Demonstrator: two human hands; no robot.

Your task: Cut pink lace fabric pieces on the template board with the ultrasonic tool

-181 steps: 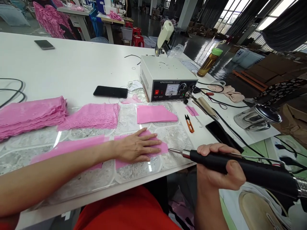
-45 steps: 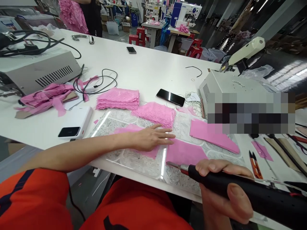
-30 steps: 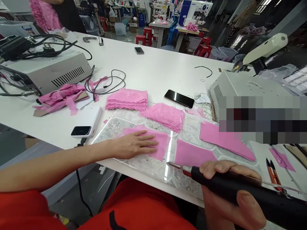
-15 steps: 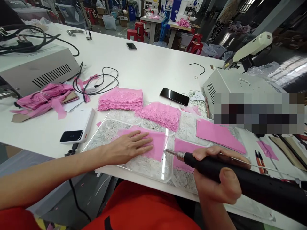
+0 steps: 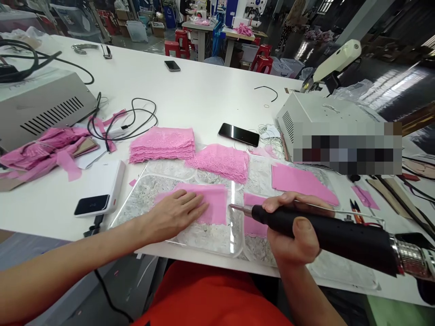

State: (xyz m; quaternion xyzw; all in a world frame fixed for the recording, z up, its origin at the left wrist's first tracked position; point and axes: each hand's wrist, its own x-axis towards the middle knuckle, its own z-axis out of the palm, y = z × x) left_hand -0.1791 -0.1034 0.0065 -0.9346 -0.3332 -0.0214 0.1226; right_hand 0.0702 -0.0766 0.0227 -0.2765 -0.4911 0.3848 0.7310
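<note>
My left hand (image 5: 181, 210) lies flat on a pink fabric piece (image 5: 216, 204), fingers stretched toward its right part. The piece rests on a clear plastic template (image 5: 210, 242) with rounded outlines. In my right hand (image 5: 295, 235) is a black corded handpiece (image 5: 326, 231) with a slim metal tip. That tip points left, just beside the fabric's right edge; whether it touches the template I cannot tell. Under the handpiece's front end, another pink piece (image 5: 254, 226) is partly hidden. Behind my left hand sit a stack of pink lace pieces (image 5: 162, 144) and a second lace pile (image 5: 219, 162).
Pink sheets (image 5: 301, 183) lie at right. Grey vented boxes stand at left (image 5: 44, 106) and right (image 5: 326, 111). A phone (image 5: 239, 134), a white power bank (image 5: 102, 185), looped black cable (image 5: 136, 131) and bundled pink strips (image 5: 44, 151) are on the white table.
The view has shifted, so the table's things sit further left. The handpiece has swung flatter, showing its metal rear end. My left hand stays on the fabric, its fingers closer together.
</note>
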